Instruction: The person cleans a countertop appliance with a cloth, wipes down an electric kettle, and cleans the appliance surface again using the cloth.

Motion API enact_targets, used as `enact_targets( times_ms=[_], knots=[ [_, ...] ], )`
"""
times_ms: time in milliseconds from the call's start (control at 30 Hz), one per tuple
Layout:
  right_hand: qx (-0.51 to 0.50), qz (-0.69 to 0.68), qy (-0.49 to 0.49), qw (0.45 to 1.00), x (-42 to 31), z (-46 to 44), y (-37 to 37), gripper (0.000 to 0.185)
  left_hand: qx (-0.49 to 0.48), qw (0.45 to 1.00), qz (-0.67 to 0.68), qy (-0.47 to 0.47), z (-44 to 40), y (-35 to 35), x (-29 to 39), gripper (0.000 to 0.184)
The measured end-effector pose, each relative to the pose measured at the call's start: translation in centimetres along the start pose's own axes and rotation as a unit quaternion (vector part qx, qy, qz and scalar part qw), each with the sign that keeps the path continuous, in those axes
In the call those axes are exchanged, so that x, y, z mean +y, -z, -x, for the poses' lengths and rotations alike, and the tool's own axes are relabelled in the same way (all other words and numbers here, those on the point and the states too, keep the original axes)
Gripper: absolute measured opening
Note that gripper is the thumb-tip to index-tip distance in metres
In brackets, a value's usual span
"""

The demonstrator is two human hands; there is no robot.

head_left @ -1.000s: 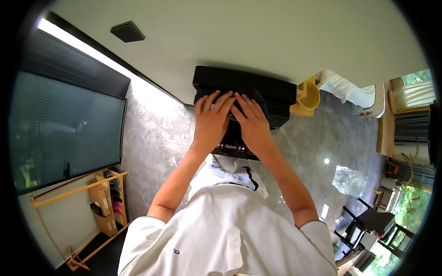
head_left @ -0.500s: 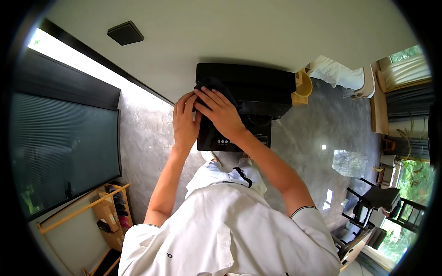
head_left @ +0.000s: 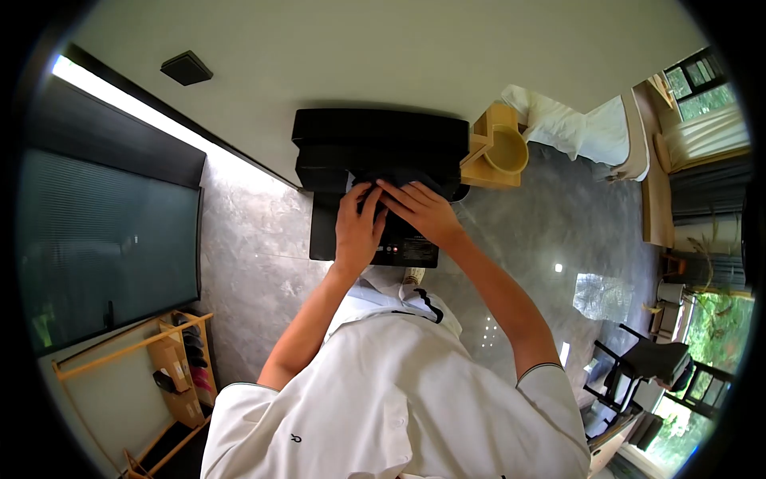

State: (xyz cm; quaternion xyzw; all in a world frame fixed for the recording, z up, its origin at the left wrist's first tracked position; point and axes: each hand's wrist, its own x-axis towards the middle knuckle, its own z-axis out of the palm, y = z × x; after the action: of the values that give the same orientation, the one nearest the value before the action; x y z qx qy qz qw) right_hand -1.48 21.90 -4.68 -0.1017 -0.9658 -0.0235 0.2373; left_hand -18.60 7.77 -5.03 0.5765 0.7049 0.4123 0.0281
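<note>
A black floor-standing machine [head_left: 343,152] with a raised back and a lower base stands against the wall in front of me. On the base, small round lit buttons and printed text show near the front edge. A dark cloth [head_left: 408,173] lies bunched against the front of the raised part, hard to tell from the black surface. My right hand [head_left: 427,211] presses on it with long, close fingers. My left hand [head_left: 357,227] is beside it, fingers bent and tips meeting the right hand's at the cloth. Part of the cloth is hidden beneath the fingers.
A wooden stand [head_left: 487,172] with a round yellowish bin [head_left: 507,152] adjoins the machine's right side. White fabric [head_left: 562,124] hangs beyond it. A dark glass panel [head_left: 112,239] and a wooden rack [head_left: 136,347] are on the left. Chairs [head_left: 642,355] stand at right.
Both hands and the cloth have moved right along the machine, from its left end to about the middle, and slightly down. The view has shifted, showing more of the wooden stand.
</note>
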Motion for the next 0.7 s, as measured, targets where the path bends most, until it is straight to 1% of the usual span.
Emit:
enact_targets(
  times_ms=[67, 200, 300, 367, 500, 567, 700],
  knots=[
    [-0.015, 0.031, 0.008, 0.999, 1.3, 2.2, 0.8, 0.049, 0.006, 1.0, -0.001, -0.001, 0.1, -1.9, 1.8, 0.054],
    [-0.01, 0.031, 0.025, 0.999, 4.1, 5.8, 2.0, 0.05, -0.002, 1.0, 0.01, 0.009, 0.5, -5.1, 5.3, 0.053],
    [-0.03, 0.038, 0.028, 0.998, 6.3, 8.6, 3.1, 0.052, -0.02, 0.999, 0.035, 0.003, 0.4, -7.4, 7.6, 0.054],
    [-0.032, 0.076, 0.038, 0.996, 7.6, 9.8, 3.6, 0.052, -0.018, 0.999, 0.036, 0.003, 0.3, -8.5, 8.8, 0.056],
    [-0.031, 0.054, 0.065, 0.996, 8.2, 8.9, 4.2, 0.051, -0.018, 1.0, 0.019, 0.001, 0.6, -8.4, 8.9, 0.06],
    [-0.022, 0.051, 0.078, 0.995, 7.5, 7.7, 4.6, 0.051, -0.013, 1.0, 0.008, 0.001, 0.9, -7.7, 8.5, 0.06],
    [-0.001, 0.031, 0.076, 0.997, 5.4, 5.0, 2.9, 0.05, 0.008, 0.999, -0.033, -0.008, 1.1, -6.2, 6.7, 0.066]
  ],
)
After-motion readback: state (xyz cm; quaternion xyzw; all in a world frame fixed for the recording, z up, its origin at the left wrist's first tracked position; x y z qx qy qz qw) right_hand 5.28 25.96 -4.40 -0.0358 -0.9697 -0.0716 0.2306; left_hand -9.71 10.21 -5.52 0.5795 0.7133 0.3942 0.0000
